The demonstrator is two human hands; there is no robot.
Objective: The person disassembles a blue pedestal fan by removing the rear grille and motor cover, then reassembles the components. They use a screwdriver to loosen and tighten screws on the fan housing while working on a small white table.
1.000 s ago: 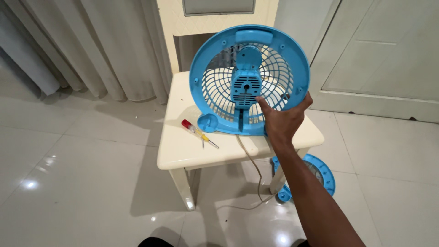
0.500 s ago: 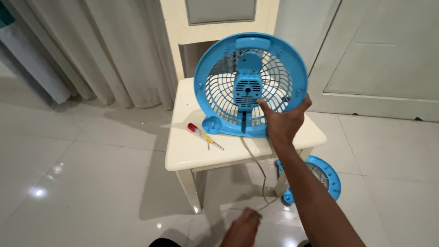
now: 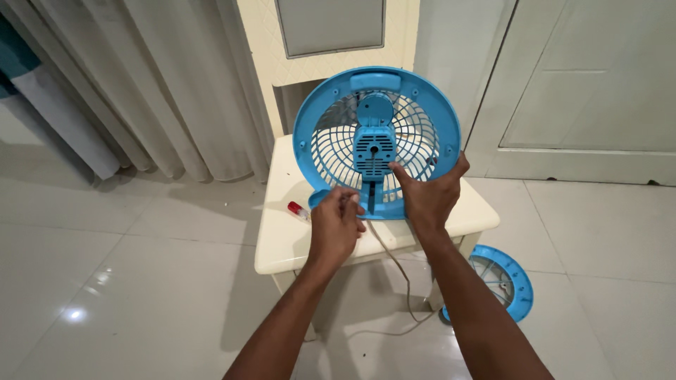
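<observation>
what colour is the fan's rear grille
White, set in a blue frame; the rear grille shows in the head view.

A round blue fan (image 3: 377, 144) stands upright at the frame's upper centre, its grilled back and motor housing facing the camera. A red-handled screwdriver (image 3: 298, 210) lies flat just left of centre.
</observation>
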